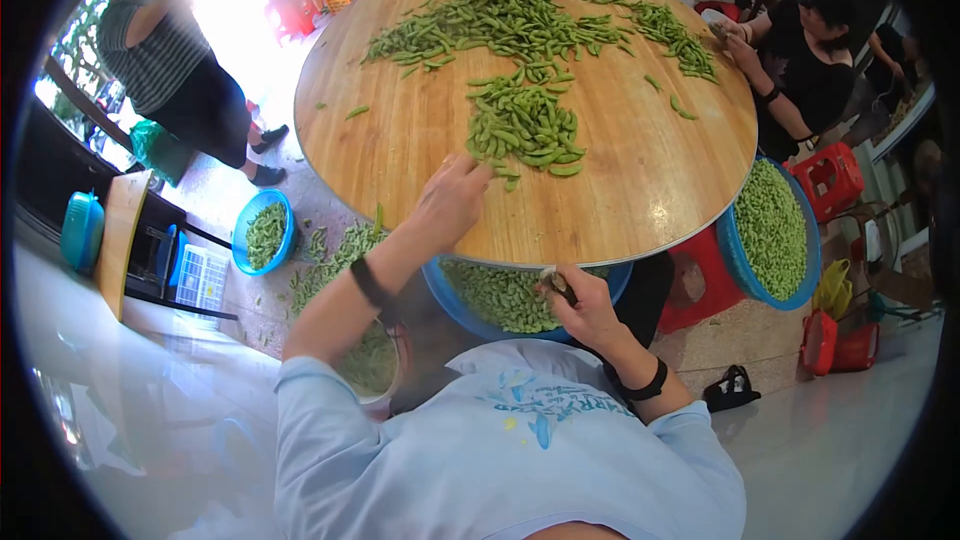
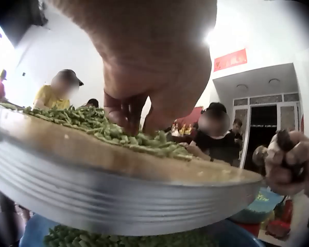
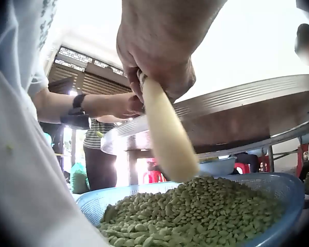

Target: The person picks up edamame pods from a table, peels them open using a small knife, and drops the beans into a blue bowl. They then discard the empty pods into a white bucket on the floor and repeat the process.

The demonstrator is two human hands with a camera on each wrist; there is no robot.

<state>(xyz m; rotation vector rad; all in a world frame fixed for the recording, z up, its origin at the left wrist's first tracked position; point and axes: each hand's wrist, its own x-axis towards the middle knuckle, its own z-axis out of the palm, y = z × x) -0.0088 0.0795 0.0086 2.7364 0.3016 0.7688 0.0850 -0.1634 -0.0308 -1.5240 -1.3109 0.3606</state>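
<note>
Green pods (image 1: pixel 525 125) lie heaped on the round wooden table (image 1: pixel 400 130). At the near left edge of the heap is my left hand (image 1: pixel 446 206), its fingers pointing down. In the left wrist view that hand (image 2: pixel 149 77) touches the pods (image 2: pixel 118 135), with a gap between thumb and fingers. My right hand (image 1: pixel 590 312) grips a small tool at the table's near edge. The right wrist view shows the tool's pale, rounded handle (image 3: pixel 167 134) sticking out of the right hand (image 3: pixel 159 56), above shelled beans (image 3: pixel 195 213) in a blue basin (image 3: pixel 291 206).
Another blue basin (image 1: pixel 812 250) of beans stands at the right by red stools (image 1: pixel 828 182). To the left, a smaller blue basin (image 1: pixel 290 230) holds green pieces, with more scattered on the floor. One person (image 1: pixel 170 70) stands at left; another (image 1: pixel 815 60) sits at the table's right.
</note>
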